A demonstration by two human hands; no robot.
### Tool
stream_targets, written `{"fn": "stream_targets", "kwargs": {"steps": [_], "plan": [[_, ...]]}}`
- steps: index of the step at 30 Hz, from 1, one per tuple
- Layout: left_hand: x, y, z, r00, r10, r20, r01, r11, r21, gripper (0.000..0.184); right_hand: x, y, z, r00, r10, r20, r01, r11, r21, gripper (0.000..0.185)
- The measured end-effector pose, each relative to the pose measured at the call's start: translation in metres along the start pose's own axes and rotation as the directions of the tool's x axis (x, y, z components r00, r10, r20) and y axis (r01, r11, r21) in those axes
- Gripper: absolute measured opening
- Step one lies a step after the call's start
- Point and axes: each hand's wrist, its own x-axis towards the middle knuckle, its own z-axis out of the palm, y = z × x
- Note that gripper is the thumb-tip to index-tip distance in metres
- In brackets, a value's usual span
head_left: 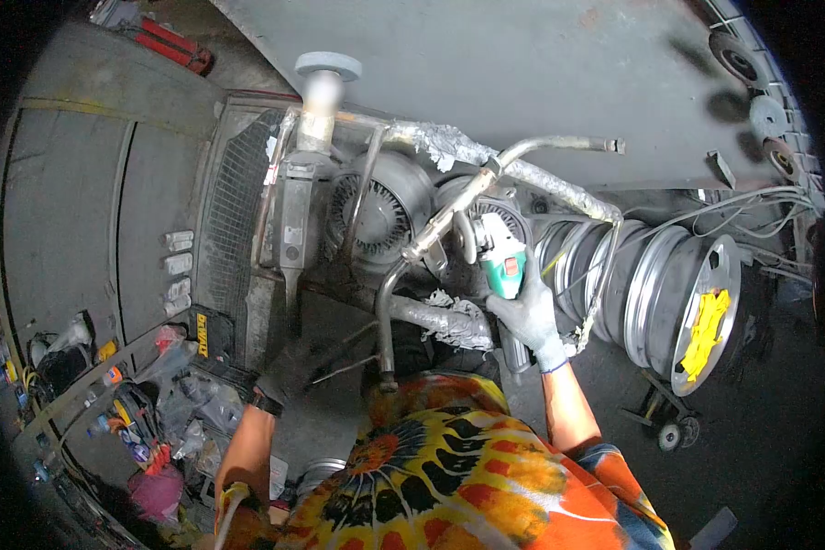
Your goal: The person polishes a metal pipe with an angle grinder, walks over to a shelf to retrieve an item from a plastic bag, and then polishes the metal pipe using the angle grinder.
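Grinder (503,266) is sitting clasped in the right grip (530,319); the dark left grip's (286,371) state I cannot tell.

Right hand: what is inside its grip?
The right hand holds a tool, its visible part green and white; the part that the hand covers cannot be seen.

Dark grey floor (605,463) across the lower right of the frame, small wheeled base (671,434) standing on it, pale flat piece (713,528) at bottom right, silvery rim (319,474) low, left of centre.
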Motion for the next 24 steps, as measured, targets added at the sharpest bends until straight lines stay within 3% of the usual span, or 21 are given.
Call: {"fn": "stream_targets", "kwargs": {"steps": [2, 6, 9, 12, 14, 18, 20, 21, 23, 24], "plan": [[-0.001, -0.004, 0.003, 0.994, 0.064, -0.088, -0.078, 0.983, -0.164, 0.041, 0.0, -0.001, -0.003, 0.999, -0.028, 0.041, 0.029, 0.999, -0.025, 0.101], [0.003, -0.003, -0.005, 0.984, 0.119, -0.129, -0.122, 0.992, -0.014, 0.038, 0.004, 0.006, -0.003, 0.997, -0.032, 0.075, 0.034, 0.999, -0.03, 0.104], [0.002, -0.003, -0.008, 0.99, 0.092, -0.107, -0.097, 0.994, -0.045, 0.035, 0.008, 0.008, 0.0, 0.999, 0.002, -0.05, -0.004, 1.0, -0.03, 0.105], [0.006, 0.004, -0.017, 0.994, 0.039, -0.102, -0.041, 0.999, -0.022, 0.032, 0.009, 0.004, -0.002, 0.998, 0.027, -0.062, -0.027, 1.0, 0.004, 0.106], [0.011, 0.007, -0.021, 0.972, -0.23, -0.05, 0.216, 0.957, -0.195, 0.031, 0.007, 0.008, -0.003, 1.0, 0.002, -0.001, -0.002, 1.0, -0.022, 0.106], [0.013, 0.016, -0.032, 0.978, -0.162, -0.128, 0.15, 0.983, -0.102, 0.034, 0.002, 0.013, 0.0, 0.99, -0.053, 0.133, 0.069, 0.99, -0.122, 0.107], [0.012, 0.027, -0.043, 0.979, -0.164, -0.124, 0.138, 0.971, -0.195, 0.037, 0.003, 0.013, -0.001, 0.989, -0.078, 0.126, 0.09, 0.992, -0.091, 0.106], [0.008, 0.017, -0.037, 0.979, -0.164, -0.124, 0.138, 0.971, -0.193, 0.037, 0.005, 0.009, -0.003, 0.992, -0.053, 0.11, 0.062, 0.996, -0.072, 0.105], [-0.002, -0.012, -0.015, 0.969, -0.145, -0.2, 0.158, 0.986, 0.048, 0.043, 0.008, 0.006, -0.005, 0.999, 0.0, 0.05, 0.003, 0.999, -0.052, 0.103], [0.0, -0.013, -0.012, 0.969, -0.143, -0.203, 0.157, 0.986, 0.051, 0.043, 0.012, 0.006, -0.007, 0.999, -0.002, 0.048, 0.005, 0.999, -0.05, 0.103]]}}
